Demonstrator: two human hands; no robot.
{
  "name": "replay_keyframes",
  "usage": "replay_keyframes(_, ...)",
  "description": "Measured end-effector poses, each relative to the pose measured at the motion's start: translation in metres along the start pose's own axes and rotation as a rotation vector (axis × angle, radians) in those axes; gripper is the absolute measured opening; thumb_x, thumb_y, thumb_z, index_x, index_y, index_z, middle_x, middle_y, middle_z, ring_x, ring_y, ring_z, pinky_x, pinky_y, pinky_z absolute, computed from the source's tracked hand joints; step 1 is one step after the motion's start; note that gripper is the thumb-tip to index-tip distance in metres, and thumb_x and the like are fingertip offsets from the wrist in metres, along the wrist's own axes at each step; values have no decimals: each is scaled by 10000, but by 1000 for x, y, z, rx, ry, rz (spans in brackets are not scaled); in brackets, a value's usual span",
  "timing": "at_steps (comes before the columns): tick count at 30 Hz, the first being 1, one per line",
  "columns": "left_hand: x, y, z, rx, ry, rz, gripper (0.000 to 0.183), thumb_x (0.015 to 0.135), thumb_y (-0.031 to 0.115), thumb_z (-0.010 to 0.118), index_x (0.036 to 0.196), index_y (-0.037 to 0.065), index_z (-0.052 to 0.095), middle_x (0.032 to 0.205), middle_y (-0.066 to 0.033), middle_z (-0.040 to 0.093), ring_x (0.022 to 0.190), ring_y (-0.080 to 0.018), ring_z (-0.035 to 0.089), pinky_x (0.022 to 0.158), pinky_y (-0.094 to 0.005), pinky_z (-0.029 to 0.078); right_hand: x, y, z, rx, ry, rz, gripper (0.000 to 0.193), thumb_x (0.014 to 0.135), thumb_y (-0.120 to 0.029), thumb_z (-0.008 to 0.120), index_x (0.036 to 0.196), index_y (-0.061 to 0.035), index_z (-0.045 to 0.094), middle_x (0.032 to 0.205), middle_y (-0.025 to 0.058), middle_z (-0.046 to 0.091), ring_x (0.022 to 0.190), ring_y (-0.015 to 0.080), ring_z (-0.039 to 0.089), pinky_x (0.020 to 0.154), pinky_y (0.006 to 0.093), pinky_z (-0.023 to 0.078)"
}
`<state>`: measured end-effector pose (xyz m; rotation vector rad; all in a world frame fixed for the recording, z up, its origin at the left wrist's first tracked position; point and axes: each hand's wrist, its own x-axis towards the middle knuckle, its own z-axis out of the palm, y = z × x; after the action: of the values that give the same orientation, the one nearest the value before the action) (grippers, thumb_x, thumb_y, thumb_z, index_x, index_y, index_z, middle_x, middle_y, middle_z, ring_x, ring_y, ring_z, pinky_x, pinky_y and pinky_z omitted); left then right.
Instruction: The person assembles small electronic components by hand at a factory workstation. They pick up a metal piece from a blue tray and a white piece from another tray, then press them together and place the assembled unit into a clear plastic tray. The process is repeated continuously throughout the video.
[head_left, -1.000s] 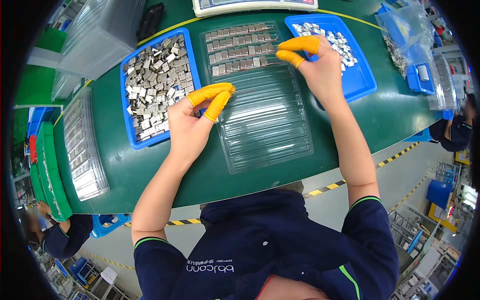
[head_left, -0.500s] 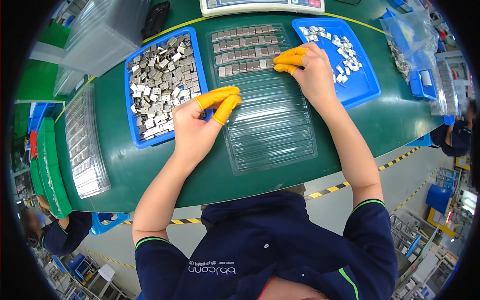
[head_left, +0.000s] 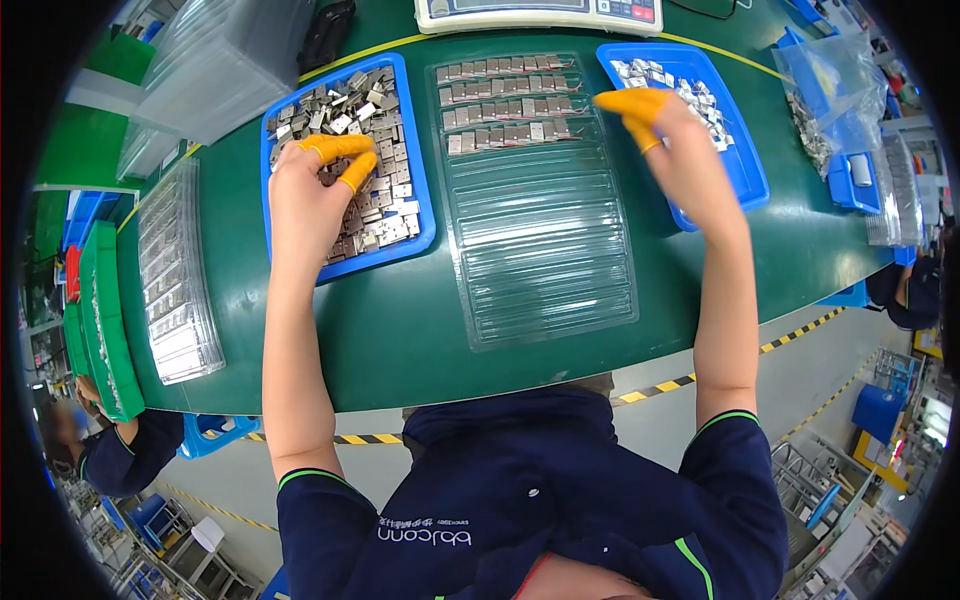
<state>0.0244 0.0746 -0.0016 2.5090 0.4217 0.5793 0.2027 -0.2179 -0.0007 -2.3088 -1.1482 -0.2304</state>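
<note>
My left hand (head_left: pixel 310 200), with yellow finger cots, is over a blue tray (head_left: pixel 428 215) heaped with small silvery metal pieces (head_left: pixel 385 215). Its thumb and fingertips nearly meet in a pinch; whatever is between them is hidden. My right hand (head_left: pixel 690 160), also in yellow cots, is between a clear ribbed plastic tray (head_left: pixel 540 260) and a second blue tray (head_left: pixel 750 175). Its fingers stretch out to the left, holding nothing I can see. Rows of metal parts with thin reddish wires (head_left: pixel 510 110) fill the far slots of the clear tray. Small white parts (head_left: pixel 640 72) lie in the right blue tray.
A white scale (head_left: pixel 540 15) stands at the far edge. Stacked clear trays (head_left: pixel 215 90) are at the far left, with another clear tray (head_left: pixel 180 280) nearer. A green bin (head_left: pixel 110 320) is at the left edge. Plastic bags (head_left: pixel 825 85) and a small blue box (head_left: pixel 852 185) lie right.
My left hand has moved left from beside the clear tray to over the metal pieces. My right hand has left the wired row and shifted right, its fingers spreading.
</note>
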Motion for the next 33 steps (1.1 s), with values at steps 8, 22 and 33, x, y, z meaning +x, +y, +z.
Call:
replay_keyframes(8,0,6,-1,32,-13,18,216,702,31,690,919,33,692,810,-105,620,742,-226,553,672,-306,439,-8,-27,18,-182,-151,-125,382,735,44,515,1073,-88,638,1017,110,580,967,275,527,866,371,433)
replay_keyframes(22,0,4,3,35,-17,211,221,681,18,694,902,17,689,802,-118,615,802,-245,542,687,-344,453,-5,-19,17,-293,-100,-186,286,753,-6,523,997,-60,661,1004,86,597,1007,247,513,951,355,369)
replay_keyframes(33,-1,3,2,61,-48,227,207,689,36,698,893,6,683,772,-114,603,804,-253,541,677,-349,454,-5,-17,18,-274,-102,-163,385,733,82,485,1041,-84,647,1015,93,603,993,273,503,930,355,386)
